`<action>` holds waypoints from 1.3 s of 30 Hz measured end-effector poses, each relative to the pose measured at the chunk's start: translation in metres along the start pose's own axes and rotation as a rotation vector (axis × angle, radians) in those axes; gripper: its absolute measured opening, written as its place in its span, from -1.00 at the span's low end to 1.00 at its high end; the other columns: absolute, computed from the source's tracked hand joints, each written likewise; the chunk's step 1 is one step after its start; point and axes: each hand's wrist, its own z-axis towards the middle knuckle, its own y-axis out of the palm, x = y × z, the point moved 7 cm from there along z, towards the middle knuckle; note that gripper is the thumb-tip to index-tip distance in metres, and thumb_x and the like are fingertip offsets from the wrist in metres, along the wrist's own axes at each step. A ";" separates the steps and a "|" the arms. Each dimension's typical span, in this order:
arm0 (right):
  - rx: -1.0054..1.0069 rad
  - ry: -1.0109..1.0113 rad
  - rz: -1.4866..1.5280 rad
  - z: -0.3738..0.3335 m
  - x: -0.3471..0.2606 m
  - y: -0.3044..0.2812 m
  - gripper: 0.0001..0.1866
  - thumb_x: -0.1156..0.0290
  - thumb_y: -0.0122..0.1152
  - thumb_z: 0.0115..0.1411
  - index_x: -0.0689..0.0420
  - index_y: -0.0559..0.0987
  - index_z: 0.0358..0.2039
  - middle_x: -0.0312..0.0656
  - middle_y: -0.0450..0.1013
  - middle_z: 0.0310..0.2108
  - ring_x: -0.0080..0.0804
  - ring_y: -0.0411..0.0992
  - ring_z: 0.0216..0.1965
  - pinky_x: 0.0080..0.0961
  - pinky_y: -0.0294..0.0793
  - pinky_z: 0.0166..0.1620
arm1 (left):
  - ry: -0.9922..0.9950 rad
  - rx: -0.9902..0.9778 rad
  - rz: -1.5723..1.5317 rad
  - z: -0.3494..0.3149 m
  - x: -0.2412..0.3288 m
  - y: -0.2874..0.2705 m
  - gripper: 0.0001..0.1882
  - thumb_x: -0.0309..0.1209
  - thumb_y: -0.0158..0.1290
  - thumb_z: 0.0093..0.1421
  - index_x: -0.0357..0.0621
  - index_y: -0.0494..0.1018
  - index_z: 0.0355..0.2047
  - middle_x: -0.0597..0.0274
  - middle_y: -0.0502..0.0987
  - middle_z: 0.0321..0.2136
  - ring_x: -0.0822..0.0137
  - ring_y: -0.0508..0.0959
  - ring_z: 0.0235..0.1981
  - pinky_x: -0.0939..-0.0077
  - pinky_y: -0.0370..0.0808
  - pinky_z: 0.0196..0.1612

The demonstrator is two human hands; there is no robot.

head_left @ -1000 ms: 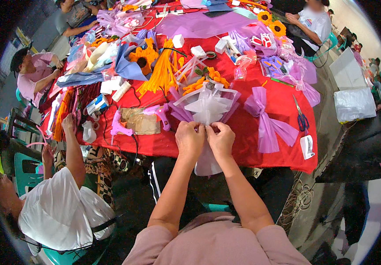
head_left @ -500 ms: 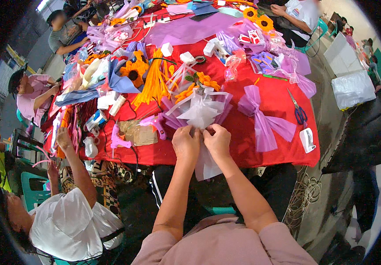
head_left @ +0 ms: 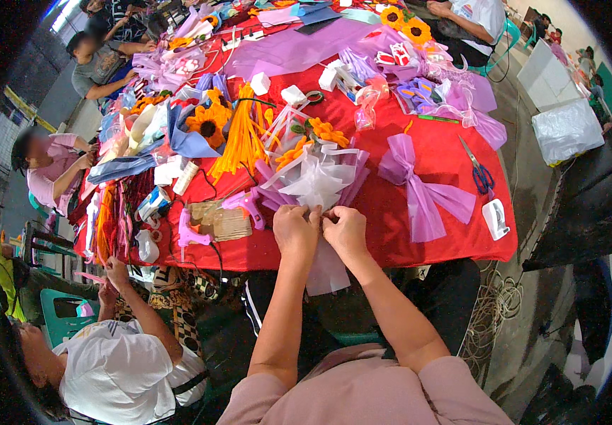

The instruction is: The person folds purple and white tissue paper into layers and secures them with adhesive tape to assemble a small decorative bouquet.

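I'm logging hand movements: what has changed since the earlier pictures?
At lower left, a co-worker's hand has come down, close to their other hand, and the view has shifted. The left hand and right hand stay at the gathered neck of the white wrap; the scissors and purple bow lie where they were.
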 end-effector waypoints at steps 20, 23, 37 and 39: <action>0.093 0.000 0.081 -0.009 0.005 -0.001 -0.83 0.50 0.32 -0.08 0.24 0.52 -0.45 0.04 0.52 -0.49 0.04 0.52 -0.41 -0.22 0.48 -0.32 | -0.249 0.034 -0.127 -0.006 -0.010 0.002 -0.69 -0.20 0.27 -0.02 -0.16 0.61 -0.36 0.04 0.59 -0.40 0.05 0.59 -0.35 0.27 0.50 -0.24; 0.144 -0.094 0.039 -0.008 0.003 -0.002 -0.83 0.48 0.30 -0.06 0.25 0.55 -0.43 0.03 0.52 -0.51 0.03 0.52 -0.43 -0.25 0.48 -0.33 | -0.243 0.065 -0.159 -0.007 -0.011 0.004 -0.72 -0.24 0.28 -0.03 -0.16 0.59 -0.38 0.06 0.57 -0.42 0.06 0.58 -0.38 0.26 0.50 -0.28; -0.058 0.267 0.301 0.019 0.044 0.007 -0.84 0.42 0.25 0.05 0.27 0.57 -0.45 -0.19 0.50 -0.59 -0.49 0.43 -0.56 -0.43 0.41 -0.42 | -0.210 0.018 -0.150 -0.008 -0.006 0.002 -0.73 -0.20 0.23 0.03 -0.17 0.61 -0.43 0.08 0.55 -0.42 0.09 0.57 -0.34 0.26 0.49 -0.24; -0.031 0.211 0.263 0.020 0.035 0.000 -0.84 0.42 0.24 0.05 0.27 0.56 -0.46 -0.13 0.52 -0.58 -0.37 0.46 -0.55 -0.38 0.42 -0.40 | -0.187 0.003 -0.120 -0.009 -0.004 -0.003 -0.71 -0.19 0.22 0.03 -0.19 0.61 -0.42 0.07 0.56 -0.38 0.07 0.55 -0.28 0.25 0.48 -0.19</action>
